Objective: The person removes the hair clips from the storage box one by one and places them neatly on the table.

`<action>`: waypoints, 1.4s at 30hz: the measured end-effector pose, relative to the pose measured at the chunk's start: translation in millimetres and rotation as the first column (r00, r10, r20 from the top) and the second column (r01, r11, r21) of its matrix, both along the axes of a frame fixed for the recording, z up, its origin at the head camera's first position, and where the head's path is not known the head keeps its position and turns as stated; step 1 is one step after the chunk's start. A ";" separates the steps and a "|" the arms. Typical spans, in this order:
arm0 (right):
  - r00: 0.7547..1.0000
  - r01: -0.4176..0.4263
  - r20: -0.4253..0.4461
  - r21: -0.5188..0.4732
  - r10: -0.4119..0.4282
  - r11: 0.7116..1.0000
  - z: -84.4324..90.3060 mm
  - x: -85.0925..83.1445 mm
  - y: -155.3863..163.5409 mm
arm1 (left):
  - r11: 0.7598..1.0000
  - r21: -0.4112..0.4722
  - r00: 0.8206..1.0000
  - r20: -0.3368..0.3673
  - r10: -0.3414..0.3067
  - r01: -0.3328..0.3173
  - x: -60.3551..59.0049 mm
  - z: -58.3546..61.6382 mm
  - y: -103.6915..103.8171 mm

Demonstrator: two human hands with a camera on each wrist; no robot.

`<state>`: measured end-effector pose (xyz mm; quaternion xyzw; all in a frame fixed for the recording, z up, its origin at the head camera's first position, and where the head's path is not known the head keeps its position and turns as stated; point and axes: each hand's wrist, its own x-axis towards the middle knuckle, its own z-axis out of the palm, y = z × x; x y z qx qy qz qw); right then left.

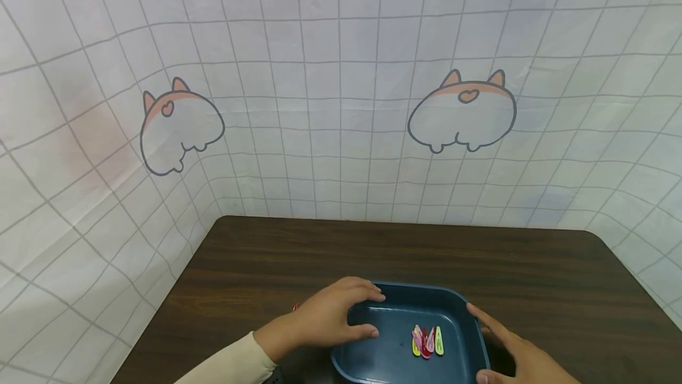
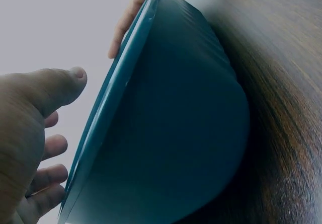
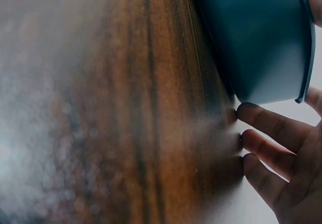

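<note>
A dark blue rectangular basin (image 1: pixel 396 366) with rounded corners stands on the table. Inside it lie several small snap hair clips (image 1: pixel 430 342), in yellow, pink, red and light green. Over the basin's left side is my left hand (image 1: pixel 333 313), fingers spread and thumb apart from them, with nothing between. At the right side, my right hand (image 1: pixel 519 348) touches the rim with its thumb and index finger. In the right wrist view its other fingers (image 3: pixel 266 153) extend down to the tabletop beside the basin wall.
The dark wood-grain table (image 1: pixel 298 251) has rounded far corners. A small red item (image 1: pixel 295 306) shows just behind my left wrist, mostly hidden. A dark object (image 1: pixel 274 376) is partly visible under the left sleeve. White grid-patterned cloth (image 1: pixel 341 106) surrounds the table.
</note>
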<state>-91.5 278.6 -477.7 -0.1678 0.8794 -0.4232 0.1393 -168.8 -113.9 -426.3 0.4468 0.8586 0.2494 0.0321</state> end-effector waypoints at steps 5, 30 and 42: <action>1.000 0.007 -0.017 0.006 -0.007 1.000 -1.3 -0.3 -0.3 | 1.000 -0.006 1.000 0.001 -0.019 0.019 -1.0 -0.4 7.8; 1.000 0.000 -0.019 0.020 0.001 1.000 0.0 -0.3 -1.5 | 0.998 -0.068 1.000 0.001 0.015 -0.015 0.6 -5.8 36.6; 0.999 -0.023 -0.036 0.022 0.024 0.999 -1.6 -0.4 -0.1 | 0.996 -0.091 1.000 -0.012 0.012 -0.013 0.5 -11.6 55.0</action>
